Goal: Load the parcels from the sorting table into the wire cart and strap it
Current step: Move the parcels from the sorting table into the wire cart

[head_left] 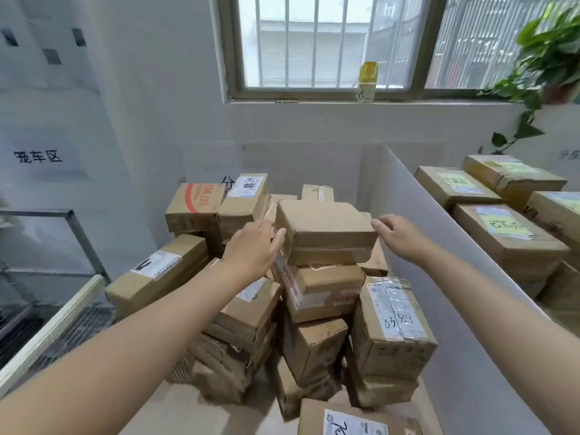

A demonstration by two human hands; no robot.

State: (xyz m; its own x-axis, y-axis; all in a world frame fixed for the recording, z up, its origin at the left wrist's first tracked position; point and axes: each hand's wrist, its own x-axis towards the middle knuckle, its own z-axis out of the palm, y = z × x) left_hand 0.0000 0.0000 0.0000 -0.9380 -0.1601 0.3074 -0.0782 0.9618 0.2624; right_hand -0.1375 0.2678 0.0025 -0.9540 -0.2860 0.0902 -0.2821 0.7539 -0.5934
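A plain brown parcel lies on top of a heap of cardboard parcels in the middle of the sorting table. My left hand reaches to its left side, fingers apart, fingertips at the box's left edge. My right hand is at its right corner, fingers loosely spread, just touching or almost touching. Neither hand has closed around the box. The wire cart stands at the left, its metal frame and mesh floor in view.
A white divider panel runs along the right of the heap. Beyond it lie more parcels with yellow-green labels. A wall and a barred window are behind, with a bottle on the sill and a green plant at the top right.
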